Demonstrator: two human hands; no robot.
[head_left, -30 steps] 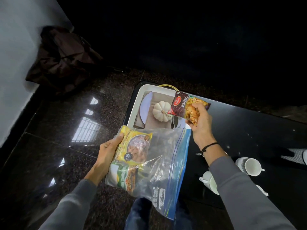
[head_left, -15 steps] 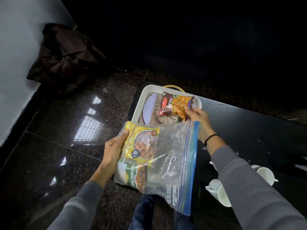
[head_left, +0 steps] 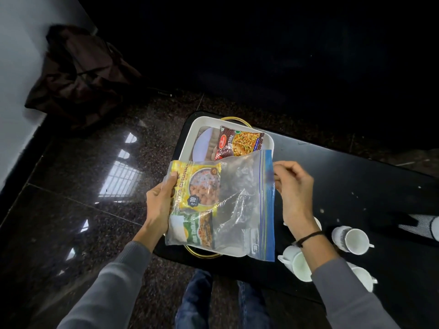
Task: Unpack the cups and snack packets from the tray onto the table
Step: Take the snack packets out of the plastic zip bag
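Observation:
A clear zip bag (head_left: 240, 210) with a blue seal strip hangs over the white tray (head_left: 269, 141). My left hand (head_left: 160, 203) grips its left side. Inside it sit a yellow snack packet (head_left: 198, 188) and a green one (head_left: 199, 231) below. My right hand (head_left: 293, 188) pinches the bag's blue edge at the upper right. A dark red mixture packet (head_left: 238, 143) lies in the tray, free of both hands. Three white cups (head_left: 351, 239) stand on the black table (head_left: 356, 167) to the right, one partly hidden by my right forearm.
A pale plate (head_left: 204, 144) and brown cloth lie under the red packet in the tray. Gold tray handles show at front and back. A dark bag (head_left: 80, 74) sits on the glossy floor by the white wall. My legs are below the table's near edge.
My right hand laid the red mixture packet in the tray, let go of it, and came back to the bag's blue edge. The bag stayed in my left hand.

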